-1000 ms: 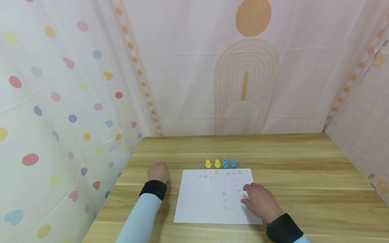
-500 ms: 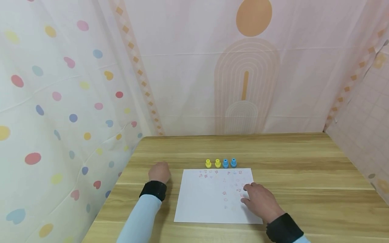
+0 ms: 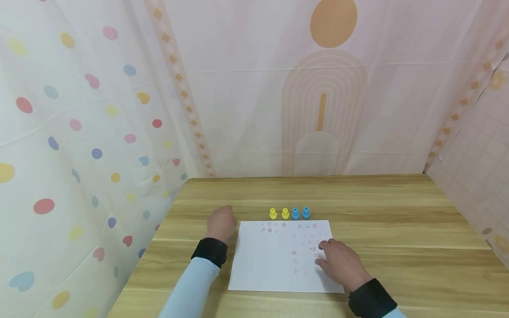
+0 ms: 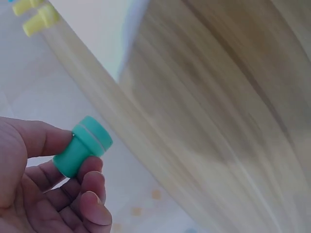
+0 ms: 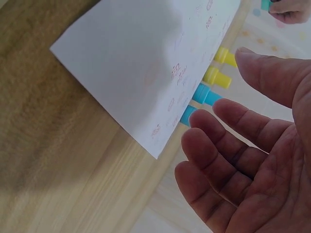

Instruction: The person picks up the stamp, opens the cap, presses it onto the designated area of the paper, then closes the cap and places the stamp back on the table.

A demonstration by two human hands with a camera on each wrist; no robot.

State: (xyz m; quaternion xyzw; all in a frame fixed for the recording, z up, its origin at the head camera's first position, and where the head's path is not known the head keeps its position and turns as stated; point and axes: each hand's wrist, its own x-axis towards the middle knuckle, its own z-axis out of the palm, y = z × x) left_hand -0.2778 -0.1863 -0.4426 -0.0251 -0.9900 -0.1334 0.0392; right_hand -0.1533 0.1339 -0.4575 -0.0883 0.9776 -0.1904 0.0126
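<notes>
My left hand [image 3: 220, 223] hovers just off the far left corner of the white paper [image 3: 270, 269]. It pinches a small green stamp [image 4: 82, 145] between thumb and fingers. The sheet carries several faint red stamp marks [image 3: 294, 253]. Behind its far edge stand two yellow stamps [image 3: 279, 214] and two blue stamps [image 3: 300, 213] in a row. My right hand [image 3: 338, 261] is over the sheet's right part, fingers straight and relaxed, palm bare [image 5: 252, 160]. In the right wrist view the same row of stamps [image 5: 209, 87] lies beyond the paper's edge [image 5: 136, 58].
The wooden table [image 3: 397, 221] is closed in by patterned curtains: a polka-dot one [image 3: 79, 132] on the left, a pink one [image 3: 318, 110] behind, another [image 3: 477, 176] on the right. Bare wood lies right of and behind the paper.
My left hand has moved right and a little forward, from the bare wood to the paper's far left corner. The right hand has stayed put.
</notes>
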